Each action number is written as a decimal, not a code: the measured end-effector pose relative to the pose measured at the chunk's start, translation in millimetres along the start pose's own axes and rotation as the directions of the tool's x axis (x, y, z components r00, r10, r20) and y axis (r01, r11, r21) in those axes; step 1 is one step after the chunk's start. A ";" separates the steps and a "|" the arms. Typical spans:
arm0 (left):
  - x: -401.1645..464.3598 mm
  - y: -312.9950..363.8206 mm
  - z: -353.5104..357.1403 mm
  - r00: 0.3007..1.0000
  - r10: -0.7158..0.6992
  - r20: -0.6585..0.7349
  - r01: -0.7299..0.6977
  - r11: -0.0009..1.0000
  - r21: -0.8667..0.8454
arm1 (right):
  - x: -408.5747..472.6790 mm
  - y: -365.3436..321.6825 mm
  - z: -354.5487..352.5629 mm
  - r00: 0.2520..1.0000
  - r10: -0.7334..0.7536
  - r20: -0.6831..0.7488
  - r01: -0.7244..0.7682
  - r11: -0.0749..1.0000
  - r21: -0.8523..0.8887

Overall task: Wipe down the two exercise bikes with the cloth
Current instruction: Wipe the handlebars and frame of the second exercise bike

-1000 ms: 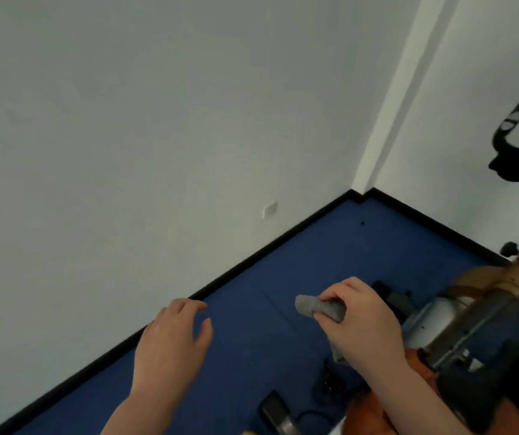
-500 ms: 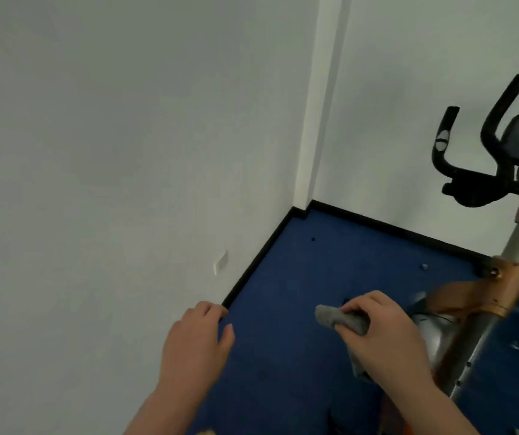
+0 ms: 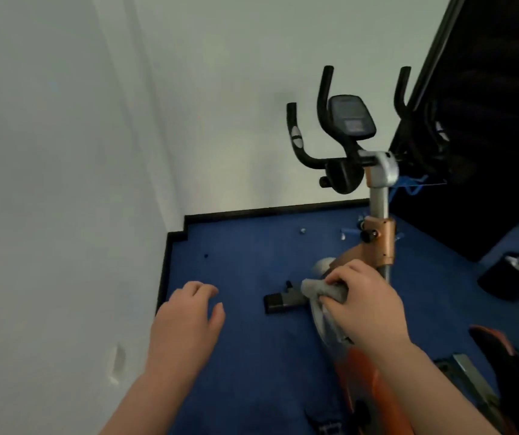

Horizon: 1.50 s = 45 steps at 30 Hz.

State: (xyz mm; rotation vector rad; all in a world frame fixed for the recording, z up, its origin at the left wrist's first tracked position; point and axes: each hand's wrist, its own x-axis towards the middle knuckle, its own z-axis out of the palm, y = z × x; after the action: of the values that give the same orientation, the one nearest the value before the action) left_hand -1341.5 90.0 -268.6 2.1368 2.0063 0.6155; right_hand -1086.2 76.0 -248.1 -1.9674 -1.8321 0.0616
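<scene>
Single head-worn view, looking forward and down from above, both hands close in the lower frame, bike (image 3: pixel 377 196) beyond the right hand (image 3: pixel 366 304), corner wall (image 3: pixel 48 183) left of the left hand (image 3: pixel 186 321).

Two hands are being shown: left (image 3: pixel 186 321), right (image 3: pixel 368 309). One cloth (image 3: pixel 324 290) is being seen. One bike (image 3: pixel 377 240) is being counted, with one console (image 3: pixel 350 119), and one black bin (image 3: pixel 512 277).

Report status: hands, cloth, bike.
Right hand grips cloth, low by bike post. Left hand open, holds nothing. Nothing between cloth and frame.
</scene>
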 end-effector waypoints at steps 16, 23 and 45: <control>203.7 119.6 88.7 0.960 0.277 0.027 -0.275 0.959 -0.063 | 157.2 101.7 6.9 0.978 0.186 -0.094 -0.182 0.982 0.054; 276.7 174.8 107.2 0.940 0.339 0.024 -0.333 0.933 -0.135 | 229.6 121.8 -5.0 0.979 0.141 -0.144 -0.135 0.989 0.054; 333.9 176.7 148.1 0.932 0.314 0.181 -0.114 0.727 -0.677 | 281.6 101.4 52.6 0.943 0.311 -0.115 -0.244 0.885 0.396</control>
State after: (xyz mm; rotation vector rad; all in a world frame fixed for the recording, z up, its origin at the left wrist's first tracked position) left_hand -1113.3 425.5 -271.1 1.8696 1.1405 0.8373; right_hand -975.4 358.9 -255.9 -1.8735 -1.2992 0.2978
